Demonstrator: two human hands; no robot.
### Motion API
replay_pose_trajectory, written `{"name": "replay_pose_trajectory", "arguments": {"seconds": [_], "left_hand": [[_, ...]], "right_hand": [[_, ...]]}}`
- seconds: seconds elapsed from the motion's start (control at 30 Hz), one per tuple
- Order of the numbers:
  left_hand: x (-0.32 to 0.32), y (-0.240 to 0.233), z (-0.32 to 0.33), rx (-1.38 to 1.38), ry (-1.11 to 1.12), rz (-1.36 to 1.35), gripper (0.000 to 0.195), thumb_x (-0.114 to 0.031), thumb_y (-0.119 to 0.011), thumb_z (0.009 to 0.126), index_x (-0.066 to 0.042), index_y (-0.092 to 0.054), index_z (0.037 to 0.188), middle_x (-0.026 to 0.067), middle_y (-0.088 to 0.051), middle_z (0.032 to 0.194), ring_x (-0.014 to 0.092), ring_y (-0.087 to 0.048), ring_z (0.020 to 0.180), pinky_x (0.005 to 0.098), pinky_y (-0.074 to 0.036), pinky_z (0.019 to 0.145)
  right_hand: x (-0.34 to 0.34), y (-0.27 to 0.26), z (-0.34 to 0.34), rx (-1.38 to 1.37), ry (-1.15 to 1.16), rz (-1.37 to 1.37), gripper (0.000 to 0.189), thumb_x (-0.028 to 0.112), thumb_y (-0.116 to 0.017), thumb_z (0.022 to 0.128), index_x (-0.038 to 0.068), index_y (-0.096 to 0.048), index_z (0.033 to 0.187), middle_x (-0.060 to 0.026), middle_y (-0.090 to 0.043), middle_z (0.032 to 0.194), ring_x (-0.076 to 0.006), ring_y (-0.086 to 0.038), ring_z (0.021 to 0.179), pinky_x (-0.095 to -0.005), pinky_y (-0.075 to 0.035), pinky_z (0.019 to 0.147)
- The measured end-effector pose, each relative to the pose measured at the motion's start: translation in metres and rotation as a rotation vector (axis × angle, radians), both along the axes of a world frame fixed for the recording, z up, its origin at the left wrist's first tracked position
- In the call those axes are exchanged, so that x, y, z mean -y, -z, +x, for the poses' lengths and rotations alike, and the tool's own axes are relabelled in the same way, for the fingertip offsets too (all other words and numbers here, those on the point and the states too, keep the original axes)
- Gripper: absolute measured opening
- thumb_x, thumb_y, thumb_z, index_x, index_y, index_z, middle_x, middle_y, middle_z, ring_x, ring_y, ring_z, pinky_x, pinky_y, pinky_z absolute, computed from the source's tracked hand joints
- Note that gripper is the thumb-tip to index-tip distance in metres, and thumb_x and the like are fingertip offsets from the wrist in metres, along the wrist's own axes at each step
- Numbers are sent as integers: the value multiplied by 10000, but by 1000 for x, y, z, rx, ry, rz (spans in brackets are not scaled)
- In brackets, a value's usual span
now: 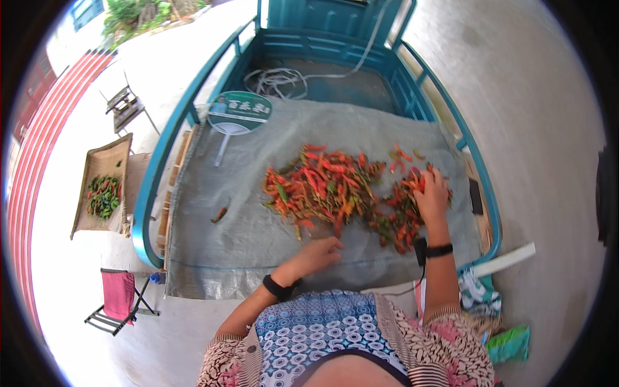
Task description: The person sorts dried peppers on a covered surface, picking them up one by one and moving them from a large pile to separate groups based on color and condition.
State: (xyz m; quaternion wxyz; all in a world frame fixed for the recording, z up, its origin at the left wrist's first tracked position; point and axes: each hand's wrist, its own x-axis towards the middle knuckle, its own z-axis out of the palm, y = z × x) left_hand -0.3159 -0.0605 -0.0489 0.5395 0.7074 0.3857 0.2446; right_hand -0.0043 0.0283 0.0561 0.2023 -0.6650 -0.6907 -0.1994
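Note:
A large heap of red, orange and green chili peppers [319, 181] lies on a grey woven plastic sheet [232, 251]. A smaller chili heap [399, 213] adjoins it on the right. My right hand [434, 196] is at the far right side of the smaller heap, its thumb and fingers curled around red chili peppers [420, 184]; exactly how many is hidden. Just below the large heap, my left hand [314, 259] hovers over or rests on the sheet, fingers loosely bent and apart, with nothing visible in them. A single dark chili [220, 214] lies apart on the left.
Blue metal rails [162, 150] flank the cargo bed. A round hand fan [239, 113] lies at the back left, a phone-like black object [475, 196] by the right rail. Pale rope [278, 82] is coiled behind. A tray of chilies [104, 196] and a folding stool [118, 295] stand left.

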Motion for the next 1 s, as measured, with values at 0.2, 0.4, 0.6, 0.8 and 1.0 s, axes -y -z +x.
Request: {"name": "replay_pose_trajectory", "arguments": {"seconds": [0.2, 0.4, 0.6, 0.8, 1.0], "left_hand": [[0, 2, 0, -104, 73, 60, 309, -170, -628, 871, -44, -597, 1151, 88, -645, 937, 181, -619, 881, 309, -501, 766], [6, -9, -5, 15, 65, -83, 324, -142, -616, 831, -27, -590, 1132, 132, -642, 957, 266, -628, 897, 356, -502, 779], [9, -7, -2, 7, 44, -67, 322, -139, -615, 827, -12, -593, 1122, 138, -644, 955, 262, -630, 881, 353, -503, 765], [7, 0, -1, -10, 25, -90, 312, -145, -619, 827, -9, -597, 1107, 136, -644, 945, 258, -630, 874, 353, -504, 759], [8, -1, 0, 17, 37, -101, 300, -118, -615, 879, -38, -583, 1166, 38, -612, 930, 125, -573, 858, 269, -476, 745]], "right_hand": [[-24, 7, -21, -225, -188, -541, 441, 89, -700, 788, 111, -553, 1203, -105, -516, 1279, -319, -513, 1141, -449, -458, 897], [-65, 8, -52, -157, -54, -858, 660, 124, -719, 793, 190, -424, 1380, -97, -367, 1443, -310, -496, 1196, -461, -465, 932], [-101, 37, -53, 168, -141, -878, 764, 120, -720, 789, 214, -349, 1450, -97, -306, 1494, -369, -372, 1296, -486, -473, 946], [-96, 27, -56, 120, -125, -1036, 452, 93, -663, 820, 89, -543, 1256, -133, -450, 1390, -349, -394, 1282, -486, -460, 938], [-73, 35, -12, -396, -384, -662, 299, 71, -590, 877, 61, -580, 1176, -118, -626, 1104, -263, -617, 954, -412, -514, 815]]}}
